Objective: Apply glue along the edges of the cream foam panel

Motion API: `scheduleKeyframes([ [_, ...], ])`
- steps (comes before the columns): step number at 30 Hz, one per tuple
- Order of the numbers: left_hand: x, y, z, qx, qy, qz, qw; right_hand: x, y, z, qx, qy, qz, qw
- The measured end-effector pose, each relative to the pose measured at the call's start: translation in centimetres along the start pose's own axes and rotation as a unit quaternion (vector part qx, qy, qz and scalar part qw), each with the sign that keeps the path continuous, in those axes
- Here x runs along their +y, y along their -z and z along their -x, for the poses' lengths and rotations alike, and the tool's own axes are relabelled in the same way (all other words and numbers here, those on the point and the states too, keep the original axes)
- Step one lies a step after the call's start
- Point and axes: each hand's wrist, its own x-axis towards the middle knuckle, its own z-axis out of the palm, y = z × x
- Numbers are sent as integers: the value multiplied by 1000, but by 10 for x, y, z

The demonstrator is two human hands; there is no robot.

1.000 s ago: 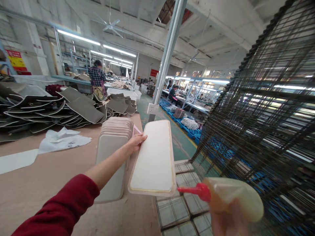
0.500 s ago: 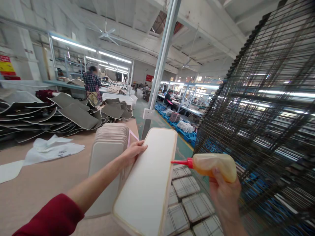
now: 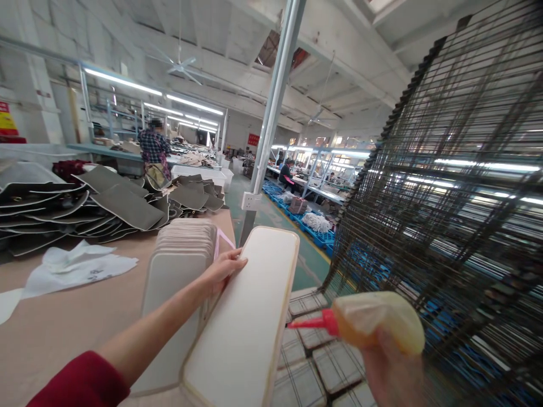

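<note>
My left hand (image 3: 227, 268) grips the far left edge of a white rounded panel (image 3: 244, 316), thumb on its face, holding it tilted. A thin yellowish line of glue runs along the panel's border. In my right hand (image 3: 392, 364) is a soft glue bottle (image 3: 377, 319) with amber liquid and a red nozzle. The nozzle tip points left at the panel's right edge; whether it touches is unclear. Left of the held panel leans a stack of similar pale panels (image 3: 180, 277) on the table (image 3: 72, 333).
A tall wire rack (image 3: 445, 198) rises at the right, with more pale panels (image 3: 337, 367) on its lower mesh. Dark grey pieces (image 3: 127, 206) are heaped on the table's far left, near a crumpled white sheet (image 3: 80, 263). A metal post (image 3: 274, 107) stands ahead. A person (image 3: 155, 150) works farther back.
The glue bottle has moved down along the panel's right edge, toward me. My left hand still holds the panel, and the whole view has shifted slightly.
</note>
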Motion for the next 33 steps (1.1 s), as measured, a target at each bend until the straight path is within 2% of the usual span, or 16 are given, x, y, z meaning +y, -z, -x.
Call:
scheduleKeyframes([
  [2, -3, -3, 5, -20, -7, -14, 1000, -10, -10, -19, 81, 21, -29, 996],
  [4, -4, -6, 11, -47, -9, -22, 999, -15, -16, -35, 100, 42, -37, 993],
  [6, -4, -9, 17, -68, -10, -22, 997, -12, -15, -42, 89, 53, -37, 994],
  [8, -2, -10, 20, -73, -12, -19, 997, -3, -9, -35, 77, 36, -31, 996],
  [11, 0, -10, 19, -42, -18, -22, 999, 14, -1, -11, -4, -73, -17, 997],
  [13, -2, -11, 15, -17, -21, -27, 999, 21, -2, 2, -49, -115, -23, 992],
  [16, -10, -18, 10, -11, -17, -49, 999, 24, -17, 1, -23, -64, -30, 997],
  [20, -18, -30, 9, -51, -1, -64, 997, 28, -33, -17, -4, -35, -17, 999],
  [25, -11, -31, 11, -95, 11, -30, 995, 42, -26, -23, 4, -28, 6, 1000],
  [28, -9, -30, 11, -101, 36, -16, 994, 46, -24, -24, 6, -25, 24, 999],
  [33, -11, -31, 10, -89, 13, -31, 995, 47, -20, -12, 10, -11, 60, 998],
])
